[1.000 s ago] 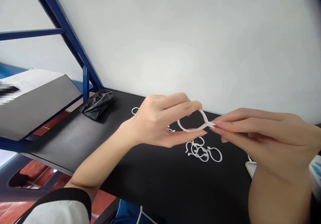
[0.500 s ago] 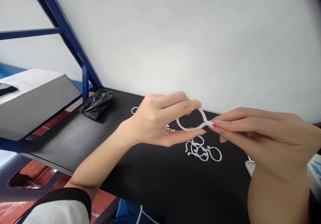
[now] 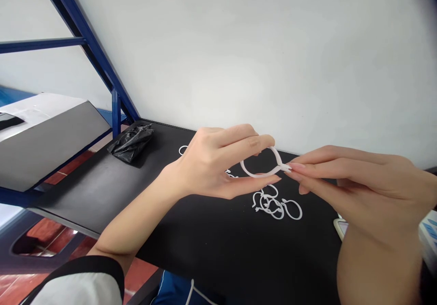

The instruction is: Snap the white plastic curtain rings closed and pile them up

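Observation:
Above the black table (image 3: 205,246) both my hands hold one white plastic ring (image 3: 262,174). My left hand (image 3: 218,161) grips the ring's loop between thumb and fingers. My right hand (image 3: 344,182) pinches the ring's pointed end with thumb and fingertips. Below them on the table lies a small pile of several white rings (image 3: 275,205). Another white ring (image 3: 183,150) lies farther back, partly hidden by my left hand.
A crumpled black plastic bag (image 3: 131,142) lies at the table's back left corner. A blue metal frame (image 3: 99,63) rises on the left beside a grey board (image 3: 44,141). A phone (image 3: 341,227) peeks out under my right wrist. A white wall stands behind.
Almost nothing differs; both hands with the ring have drifted up very slightly.

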